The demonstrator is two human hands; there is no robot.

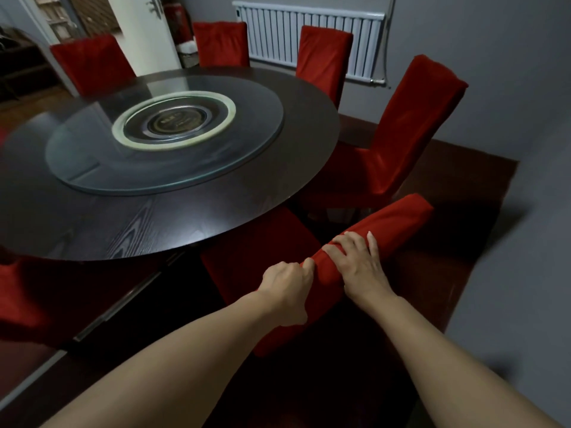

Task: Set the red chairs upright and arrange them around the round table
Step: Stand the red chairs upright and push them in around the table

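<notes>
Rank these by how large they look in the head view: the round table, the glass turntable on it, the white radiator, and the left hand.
1. round table
2. glass turntable
3. white radiator
4. left hand

The radiator stands far from the camera and the hand is near, so this order shows only how they look, not true size.

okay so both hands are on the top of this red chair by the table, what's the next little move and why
Probably push the red fabric-covered chair a little further in toward the dark round wooden table. The left hand and right hand grip its backrest top, its seat is only partly under the rim, and it stands upright.
</notes>
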